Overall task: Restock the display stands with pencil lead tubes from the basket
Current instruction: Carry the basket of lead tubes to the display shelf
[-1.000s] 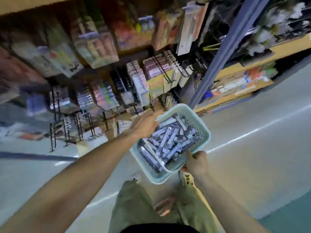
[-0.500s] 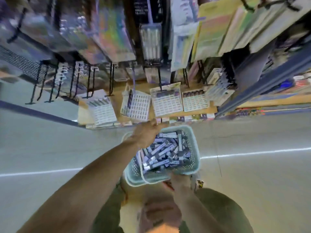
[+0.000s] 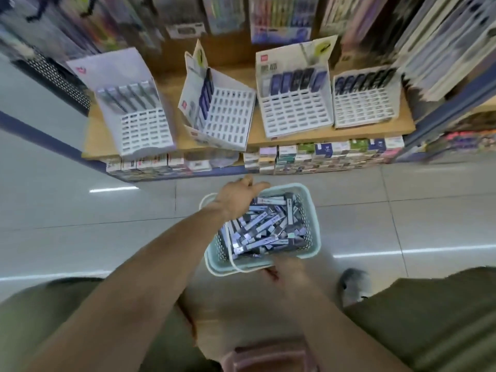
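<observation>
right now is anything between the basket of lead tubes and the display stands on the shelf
Nothing visible blocks the way. The basket of pencil lead tubes hangs above bare floor tiles, held by the left hand and right hand. Only open air lies between it and the display stands on the wooden shelf.

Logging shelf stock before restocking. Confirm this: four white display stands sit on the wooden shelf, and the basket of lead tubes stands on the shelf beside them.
Not quite. The head view shows the basket held over the floor by both hands, left hand and right hand. The four display stands do sit on the wooden shelf.
</observation>
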A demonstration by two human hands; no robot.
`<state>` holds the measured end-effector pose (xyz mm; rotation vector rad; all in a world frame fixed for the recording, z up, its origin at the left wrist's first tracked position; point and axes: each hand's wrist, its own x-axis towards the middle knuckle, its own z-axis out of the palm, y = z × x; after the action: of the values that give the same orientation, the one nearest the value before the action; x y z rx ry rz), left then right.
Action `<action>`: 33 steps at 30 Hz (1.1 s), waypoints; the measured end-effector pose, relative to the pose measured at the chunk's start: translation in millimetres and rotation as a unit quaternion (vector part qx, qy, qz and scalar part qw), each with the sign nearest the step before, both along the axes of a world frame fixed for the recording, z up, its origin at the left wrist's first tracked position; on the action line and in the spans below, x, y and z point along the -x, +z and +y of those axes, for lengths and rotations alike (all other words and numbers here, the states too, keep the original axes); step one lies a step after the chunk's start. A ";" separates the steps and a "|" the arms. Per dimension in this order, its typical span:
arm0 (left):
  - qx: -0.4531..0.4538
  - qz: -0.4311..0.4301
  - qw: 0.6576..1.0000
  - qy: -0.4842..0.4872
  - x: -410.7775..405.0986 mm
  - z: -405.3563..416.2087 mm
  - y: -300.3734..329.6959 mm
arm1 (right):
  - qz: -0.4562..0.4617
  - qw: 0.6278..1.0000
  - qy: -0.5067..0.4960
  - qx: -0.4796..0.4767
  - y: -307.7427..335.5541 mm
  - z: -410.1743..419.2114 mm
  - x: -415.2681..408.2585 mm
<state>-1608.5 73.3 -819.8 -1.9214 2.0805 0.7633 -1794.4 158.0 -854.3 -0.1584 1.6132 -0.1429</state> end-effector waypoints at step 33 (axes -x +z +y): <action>0.104 -0.061 0.990 0.077 7.6 105.1 -55.7 | 0.149 0.885 0.374 0.232 -22.2 44.6 19.2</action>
<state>-1616.2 178.4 -875.5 -2.1982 2.0271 0.4571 -1813.5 202.6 -876.4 -1.2071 1.6841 0.1069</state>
